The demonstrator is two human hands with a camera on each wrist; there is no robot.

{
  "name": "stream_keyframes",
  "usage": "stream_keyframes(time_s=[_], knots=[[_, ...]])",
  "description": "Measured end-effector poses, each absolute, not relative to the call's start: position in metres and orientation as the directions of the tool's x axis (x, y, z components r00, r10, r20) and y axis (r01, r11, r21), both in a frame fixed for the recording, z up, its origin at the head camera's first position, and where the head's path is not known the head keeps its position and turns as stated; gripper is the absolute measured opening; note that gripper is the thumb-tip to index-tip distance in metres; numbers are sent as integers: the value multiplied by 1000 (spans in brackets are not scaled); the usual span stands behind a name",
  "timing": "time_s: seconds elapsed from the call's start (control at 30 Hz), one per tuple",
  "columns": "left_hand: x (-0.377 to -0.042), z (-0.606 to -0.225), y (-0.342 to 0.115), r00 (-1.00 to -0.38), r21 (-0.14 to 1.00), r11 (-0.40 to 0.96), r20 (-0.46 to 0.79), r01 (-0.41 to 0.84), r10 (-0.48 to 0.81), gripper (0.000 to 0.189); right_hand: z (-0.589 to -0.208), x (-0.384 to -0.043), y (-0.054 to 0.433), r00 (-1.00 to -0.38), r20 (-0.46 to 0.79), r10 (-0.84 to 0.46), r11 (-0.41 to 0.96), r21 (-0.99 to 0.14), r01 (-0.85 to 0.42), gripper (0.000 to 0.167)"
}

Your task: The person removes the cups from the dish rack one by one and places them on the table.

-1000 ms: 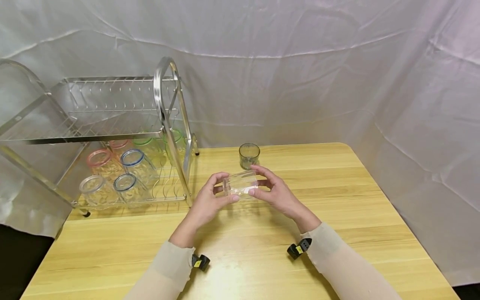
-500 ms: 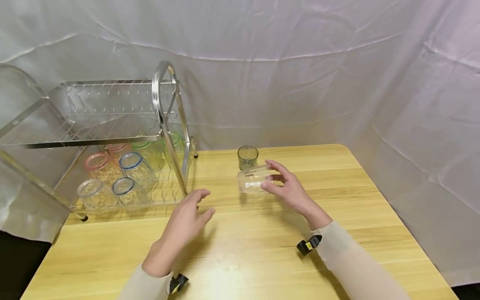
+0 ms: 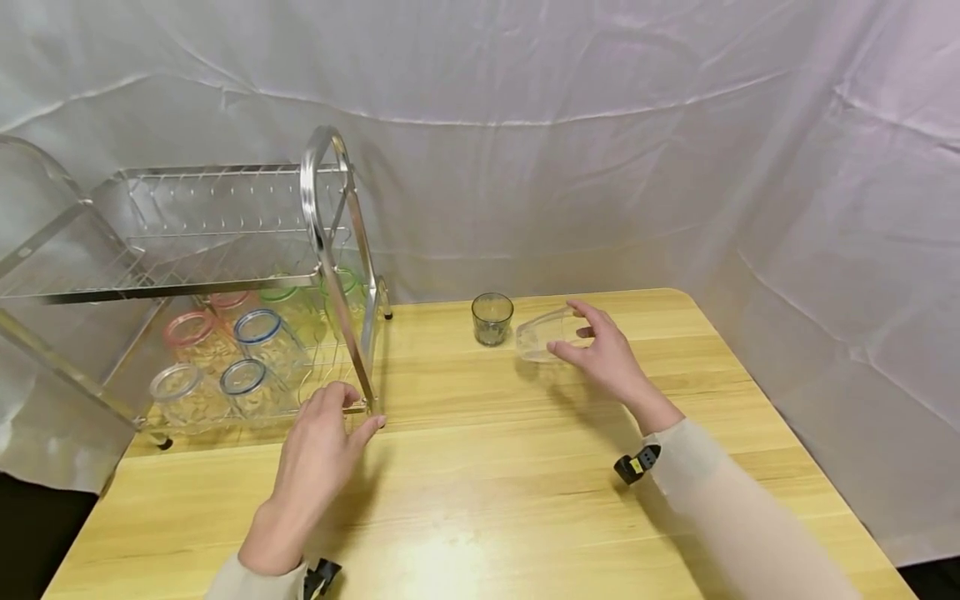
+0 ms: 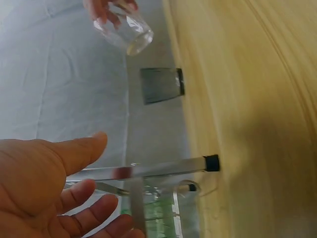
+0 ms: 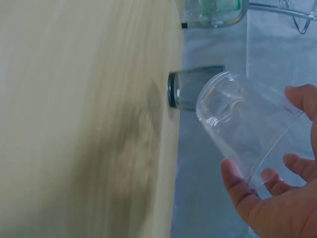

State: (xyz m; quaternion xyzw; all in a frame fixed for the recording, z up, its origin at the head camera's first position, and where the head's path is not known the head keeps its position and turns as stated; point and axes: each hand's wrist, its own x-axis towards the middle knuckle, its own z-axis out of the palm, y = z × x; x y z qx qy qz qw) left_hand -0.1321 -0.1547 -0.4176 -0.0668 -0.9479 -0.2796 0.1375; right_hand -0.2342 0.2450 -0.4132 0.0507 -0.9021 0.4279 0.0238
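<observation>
My right hand (image 3: 611, 358) grips a clear drinking glass (image 3: 534, 340) by its mouth end, fingers and thumb around it. In the right wrist view the clear glass (image 5: 242, 119) is tilted, with its thick base pointing away from the palm and above the table. Just left of it, a smoky grey glass (image 3: 491, 325) stands upright on the table. My left hand (image 3: 318, 450) holds nothing; its fingers are loosely bent close to the front right foot of the metal dish rack, and the left wrist view shows thumb and fingers spread apart.
The two-tier metal dish rack (image 3: 165, 289) stands at the left. Several glasses with coloured rings, such as a blue-ringed glass (image 3: 258, 327), fill its lower tier. Grey cloth (image 3: 525, 192) hangs behind the wooden table (image 3: 480, 467).
My left hand has let go of the clear glass and moved left and toward me, near the rack. My right hand has carried the glass right and farther back, beside the smoky glass.
</observation>
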Motion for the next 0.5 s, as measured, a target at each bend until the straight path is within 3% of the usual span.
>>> stream_keyframes(time_s=[0.2,0.5], knots=[[-140,-427,-157,-947,494,842,317,215,56,50,-407,-250,255,-989,127,-82,742,-655,-146,86],[-154,-429,-155,-921,476,848,388,232,34,27,-405,-277,258,-988,120,-101,822,-549,-151,86]])
